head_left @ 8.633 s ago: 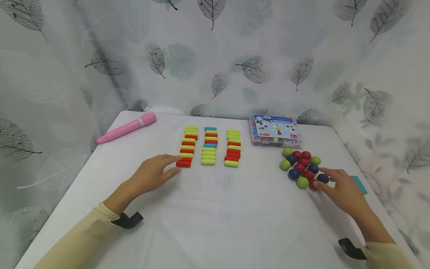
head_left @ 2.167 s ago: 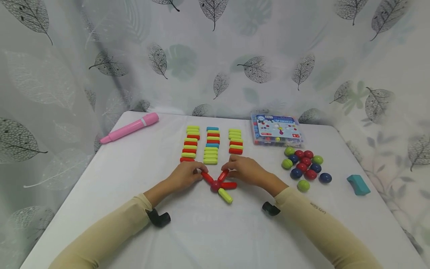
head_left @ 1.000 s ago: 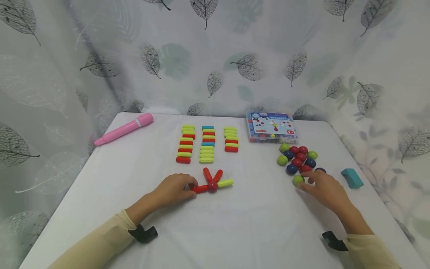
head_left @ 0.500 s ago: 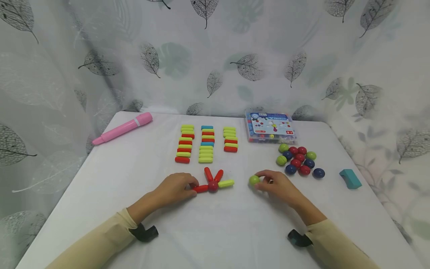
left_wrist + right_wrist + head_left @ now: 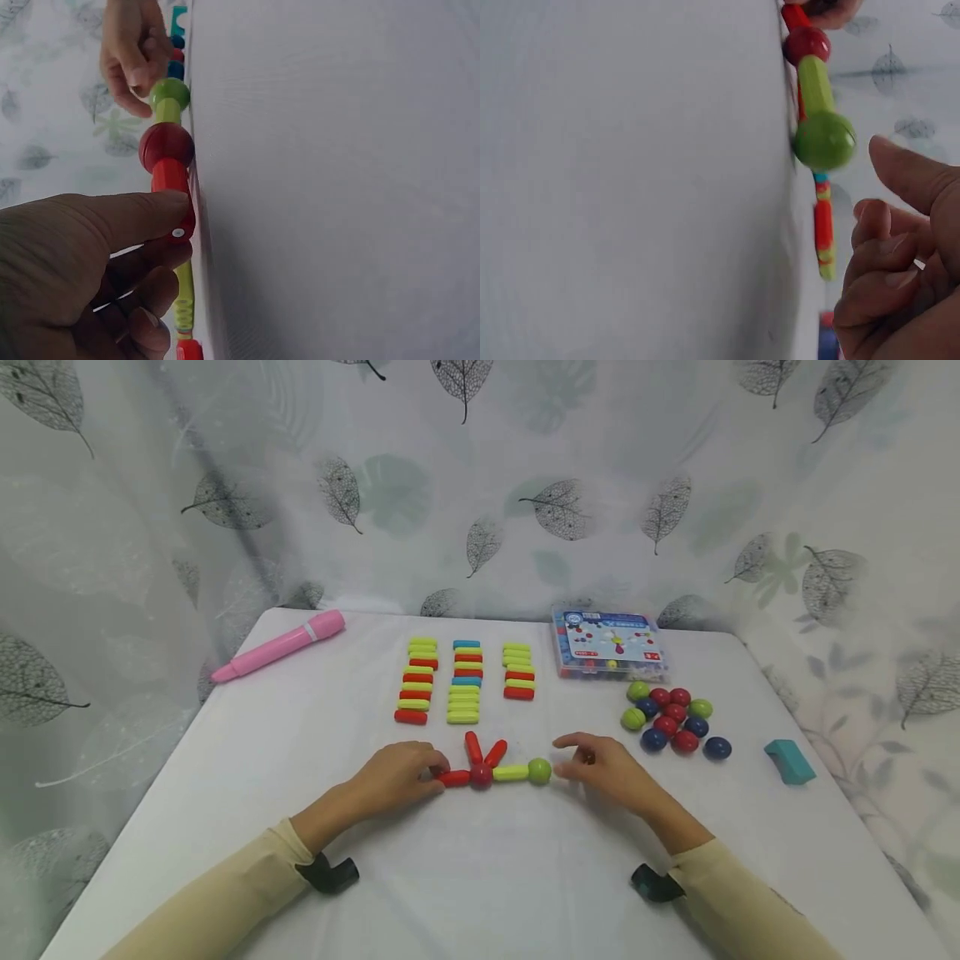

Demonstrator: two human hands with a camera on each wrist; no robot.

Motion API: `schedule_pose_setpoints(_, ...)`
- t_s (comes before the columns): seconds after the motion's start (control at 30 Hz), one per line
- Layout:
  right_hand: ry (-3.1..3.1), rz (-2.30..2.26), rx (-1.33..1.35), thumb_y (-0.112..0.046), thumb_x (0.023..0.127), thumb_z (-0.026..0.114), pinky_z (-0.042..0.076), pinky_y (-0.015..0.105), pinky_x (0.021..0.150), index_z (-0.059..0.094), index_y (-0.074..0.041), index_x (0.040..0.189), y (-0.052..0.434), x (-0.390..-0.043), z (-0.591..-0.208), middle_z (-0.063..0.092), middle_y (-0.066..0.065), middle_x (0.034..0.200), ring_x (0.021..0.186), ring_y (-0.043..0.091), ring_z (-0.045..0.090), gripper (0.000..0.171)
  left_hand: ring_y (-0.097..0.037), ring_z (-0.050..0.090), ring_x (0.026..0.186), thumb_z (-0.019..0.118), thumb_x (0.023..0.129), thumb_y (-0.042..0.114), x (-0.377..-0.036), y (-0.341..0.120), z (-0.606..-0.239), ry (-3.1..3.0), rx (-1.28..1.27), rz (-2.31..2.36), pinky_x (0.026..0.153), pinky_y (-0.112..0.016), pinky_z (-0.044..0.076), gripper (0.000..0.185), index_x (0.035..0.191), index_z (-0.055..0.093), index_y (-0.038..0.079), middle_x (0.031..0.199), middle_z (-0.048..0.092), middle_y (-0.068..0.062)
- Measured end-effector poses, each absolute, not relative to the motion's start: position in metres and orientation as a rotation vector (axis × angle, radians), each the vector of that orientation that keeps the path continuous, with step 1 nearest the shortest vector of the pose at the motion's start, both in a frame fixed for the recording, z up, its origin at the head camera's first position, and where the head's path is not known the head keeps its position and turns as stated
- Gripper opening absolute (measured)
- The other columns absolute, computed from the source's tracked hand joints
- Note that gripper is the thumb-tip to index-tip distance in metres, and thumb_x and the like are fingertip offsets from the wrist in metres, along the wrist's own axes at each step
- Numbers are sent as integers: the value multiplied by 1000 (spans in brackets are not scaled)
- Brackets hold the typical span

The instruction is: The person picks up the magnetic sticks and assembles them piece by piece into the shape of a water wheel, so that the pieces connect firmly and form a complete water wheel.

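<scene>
My left hand [image 5: 396, 778] pinches a red rod [image 5: 171, 180] between thumb and fingers. That rod joins a dark red ball [image 5: 482, 776], from which two more red rods [image 5: 473, 747] fan out towards the back. On the ball's right side a yellow-green rod [image 5: 512, 772] carries a green ball [image 5: 539, 771] at its far end. Just right of the green ball is my right hand [image 5: 611, 774], thumb and fingers parted with nothing between them. The right wrist view shows a gap between the thumb and the green ball [image 5: 825, 141].
Behind lie three columns of rods [image 5: 462, 702] in yellow-green, red and blue. Loose balls [image 5: 675, 714] cluster to the right, with a teal block [image 5: 790, 762] beyond. A clear plastic box [image 5: 611, 644] and a pink pen-shaped object [image 5: 279, 647] lie at the back of the white table [image 5: 480, 877].
My right hand brought a green ball leftward from the cluster; it now sits on the yellow-green rod's end, and the hand has let go. My left hand still holds the red rod.
</scene>
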State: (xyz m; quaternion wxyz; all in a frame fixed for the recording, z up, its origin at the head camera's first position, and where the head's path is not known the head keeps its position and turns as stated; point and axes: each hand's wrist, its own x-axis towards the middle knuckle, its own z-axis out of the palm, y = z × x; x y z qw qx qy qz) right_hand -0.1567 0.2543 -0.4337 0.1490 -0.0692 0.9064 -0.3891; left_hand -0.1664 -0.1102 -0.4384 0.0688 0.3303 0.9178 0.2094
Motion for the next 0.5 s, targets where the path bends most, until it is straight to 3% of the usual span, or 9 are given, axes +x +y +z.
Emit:
schedule_pose_setpoints(0.27,3035,-593,63,-29,94,72,43,33,58,61,-2,134,337,-157,-413,61,11,85,76,26,54,49,-12,66,95,84,84,21,-174,-110,-439,2784,1010,608,84,-31,58,32,115,76,18,101,73,6)
schedule_pose_setpoints(0.5,2950,-431,44,-26,91,76,50,35,59,58,2,136,350,-160,-418,65,7,84,76,24,57,56,-12,67,95,86,83,21,-179,-111,-442,2797,1006,603,84,-31,58,34,116,77,19,102,75,6)
